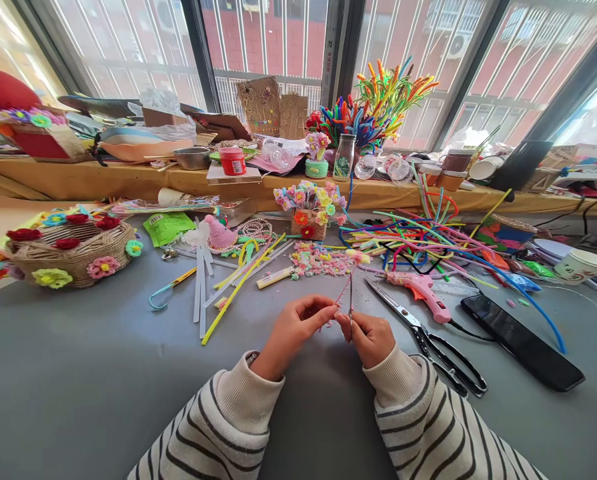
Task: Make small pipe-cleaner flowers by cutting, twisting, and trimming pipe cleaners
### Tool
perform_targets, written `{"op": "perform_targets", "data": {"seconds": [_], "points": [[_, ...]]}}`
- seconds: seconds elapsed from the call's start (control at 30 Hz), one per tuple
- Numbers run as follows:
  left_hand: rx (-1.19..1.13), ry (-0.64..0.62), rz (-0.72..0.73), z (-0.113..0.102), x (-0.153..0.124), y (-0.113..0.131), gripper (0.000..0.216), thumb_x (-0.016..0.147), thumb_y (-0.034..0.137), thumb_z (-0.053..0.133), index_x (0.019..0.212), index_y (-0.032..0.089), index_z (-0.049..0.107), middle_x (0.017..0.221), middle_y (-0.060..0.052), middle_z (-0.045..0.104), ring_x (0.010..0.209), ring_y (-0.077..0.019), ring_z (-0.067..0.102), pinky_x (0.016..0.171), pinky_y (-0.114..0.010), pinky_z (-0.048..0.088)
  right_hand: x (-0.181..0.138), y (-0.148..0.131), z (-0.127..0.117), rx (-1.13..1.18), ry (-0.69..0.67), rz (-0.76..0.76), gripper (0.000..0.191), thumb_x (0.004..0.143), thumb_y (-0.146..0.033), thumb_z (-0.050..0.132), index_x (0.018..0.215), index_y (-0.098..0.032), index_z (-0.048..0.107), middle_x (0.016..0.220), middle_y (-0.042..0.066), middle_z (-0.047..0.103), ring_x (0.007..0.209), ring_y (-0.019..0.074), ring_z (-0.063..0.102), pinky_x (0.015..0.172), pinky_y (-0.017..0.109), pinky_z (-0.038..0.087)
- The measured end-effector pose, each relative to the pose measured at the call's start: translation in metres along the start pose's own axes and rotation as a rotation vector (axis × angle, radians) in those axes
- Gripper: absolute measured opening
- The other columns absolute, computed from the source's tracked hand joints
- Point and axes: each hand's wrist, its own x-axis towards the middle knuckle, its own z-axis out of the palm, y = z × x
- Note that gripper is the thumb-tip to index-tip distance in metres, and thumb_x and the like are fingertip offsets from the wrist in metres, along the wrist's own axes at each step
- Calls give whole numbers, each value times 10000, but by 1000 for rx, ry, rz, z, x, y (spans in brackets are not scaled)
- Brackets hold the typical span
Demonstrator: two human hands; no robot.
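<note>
My left hand (293, 330) is closed in a pinch on a thin pink strand (345, 288) that slants upward. Beside it, the fingers of my right hand (371, 339) are pressed round a thin dark stem (351, 297) standing upright. A small pale yellow and pink flower (358, 257) shows at the upper ends of the strand and stem; how they join is too small to make out. Small pink bits lie under my fingertips. Just right of my right hand are large black-handled scissors (415, 323), blades partly apart, and a pink glue gun (421, 290).
A black phone (523, 340) lies at the right. Behind my hands are a pile of small pastel pieces (318, 259), a flower-filled box (309, 223) and heaped pipe cleaners (428, 237). Glue sticks (199, 293) and a flower-trimmed twine basket (73, 257) are at left.
</note>
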Motion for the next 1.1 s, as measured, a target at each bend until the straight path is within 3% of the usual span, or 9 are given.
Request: {"op": "perform_targets", "data": {"seconds": [0.17,0.33,0.47,0.6,1.1], "points": [[8,-20,23,0,0,1,205,639,321,526,702,128,555,648,-13,532,595,-92,439,562,-201,358,0,1,0,32,-16,46,489,746,-483,285,405,-162,427,381,-26,396,368,64,351,413,182,283],[-13,61,48,-1,-1,3,185,652,318,515,660,134,529,580,11,517,572,-87,447,570,-203,358,-1,-2,-1,85,-126,11,582,747,-546,144,434,-153,438,394,-22,368,382,68,342,414,190,280],[-39,106,49,-1,-1,4,178,648,314,521,663,137,522,581,18,520,571,-85,458,576,-205,362,-3,-3,0,24,-271,18,567,725,-571,196,444,-147,445,402,-29,347,388,64,320,408,194,257],[-57,78,39,-1,-2,3,175,653,306,521,661,131,517,589,18,515,581,-83,464,582,-201,367,-4,-3,3,-15,-322,20,544,725,-564,222,458,-146,445,400,-31,348,386,61,314,409,194,251],[-40,18,11,-1,0,2,201,669,333,493,637,136,464,553,18,501,538,-79,455,548,-205,375,-2,1,5,-108,-241,-88,445,763,-427,300,432,-161,433,410,-13,440,394,75,404,423,194,297]]}}
